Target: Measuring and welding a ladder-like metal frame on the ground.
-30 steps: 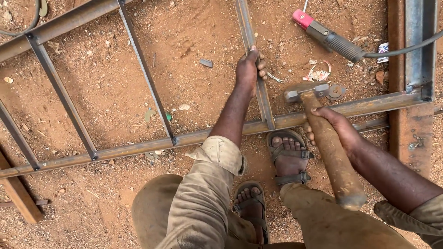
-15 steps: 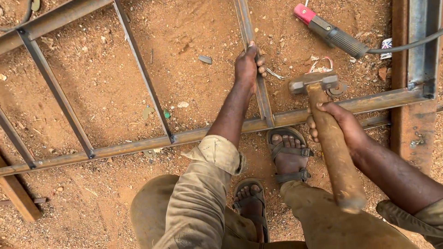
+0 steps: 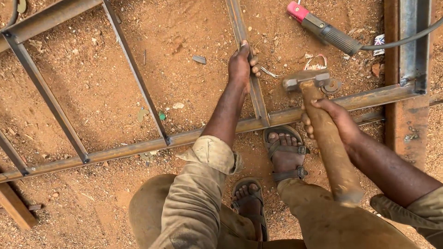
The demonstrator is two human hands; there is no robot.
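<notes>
over the red dirt, the left hand (image 3: pixel 242 64) grips a frame bar (image 3: pixel 246 69); the right hand (image 3: pixel 333 121) clamps a hammer (image 3: pixel 323 124).

Wooden-handled hammer (image 3: pixel 323 124) raised, steel head over rusty metal frame (image 3: pixel 184 137) (flat on red dirt)

One scrap only: a small crumpled wrapper (image 3: pixel 379 43) (white with bits of blue and red, too small to read) lies on the reddish dirt near the upper right, just left of the upright rusty steel bar (image 3: pixel 392 55). No signs or screens.
</notes>
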